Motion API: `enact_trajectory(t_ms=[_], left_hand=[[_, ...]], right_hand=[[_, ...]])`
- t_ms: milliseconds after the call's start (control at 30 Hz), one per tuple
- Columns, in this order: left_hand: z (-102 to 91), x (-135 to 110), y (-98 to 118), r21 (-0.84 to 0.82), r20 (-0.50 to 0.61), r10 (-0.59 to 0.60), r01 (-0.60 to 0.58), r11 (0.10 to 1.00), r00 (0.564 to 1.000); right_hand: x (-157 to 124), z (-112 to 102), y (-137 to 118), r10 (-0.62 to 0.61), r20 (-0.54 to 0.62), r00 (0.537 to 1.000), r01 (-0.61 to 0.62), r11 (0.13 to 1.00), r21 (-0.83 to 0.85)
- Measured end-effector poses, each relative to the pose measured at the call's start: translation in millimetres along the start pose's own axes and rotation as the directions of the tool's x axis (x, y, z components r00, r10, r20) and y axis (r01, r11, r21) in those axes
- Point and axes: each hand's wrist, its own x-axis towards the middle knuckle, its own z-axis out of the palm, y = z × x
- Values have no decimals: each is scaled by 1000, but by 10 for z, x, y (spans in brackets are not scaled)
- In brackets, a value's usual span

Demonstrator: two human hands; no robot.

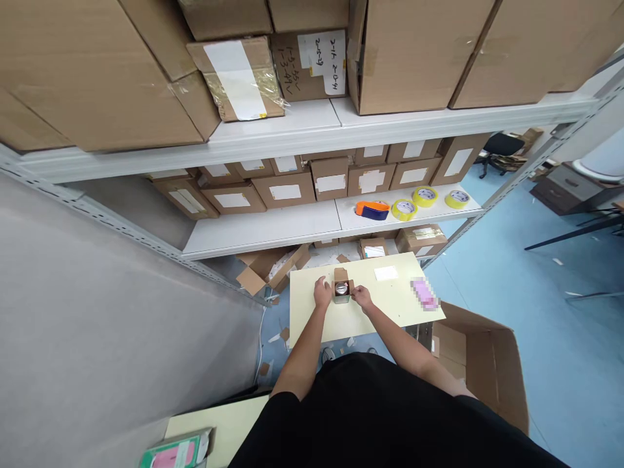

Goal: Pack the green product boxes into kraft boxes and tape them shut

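A small open cardboard box (342,299) stands on the pale yellow table, its back flap raised and its side flaps folded out. Inside sits a round, shiny silver-topped item (341,288); its kind is hard to make out. My left hand (322,293) is just left of the box, fingers curved and apart, holding nothing. On the other side, my right hand (361,296) pinches the box's right flap between thumb and fingers. A white sheet of paper (386,273) lies beyond my right hand.
The yellow table (312,325) carries a blurred pink item (425,294) at its right. Metal shelving (263,224) ahead holds cartons, several rolls of yellow tape (404,209) and an orange-and-blue tape dispenser (372,210). A large open carton (480,364) stands at right; a wall (121,312) at left.
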Motion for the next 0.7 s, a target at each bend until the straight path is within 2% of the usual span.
enact_trajectory(t_ms=[67,133,300,467,600,700], left_hand=[[6,23,-71,-51,95,-69,74,996,993],[50,19,-116,-76,161,-62,75,994,985],[166,0,-143,-162,173,-39,67,985,984],[141,30,-145,-278,209,7,53,959,978],[74,19,-197,-306,219,129,-57,950,967],[50,7,-248,-298,232,177,-103,949,957]], right_hand=[[-19,22,-6,-16,-9,1000,16,1000,18],[-31,41,-8,-67,-5,998,67,998,19],[-25,32,18,-195,121,973,206,974,-91],[-47,-73,27,-161,248,955,167,986,-3],[-77,-186,14,-192,176,965,174,979,110],[-76,-222,16,-239,107,965,233,970,64]])
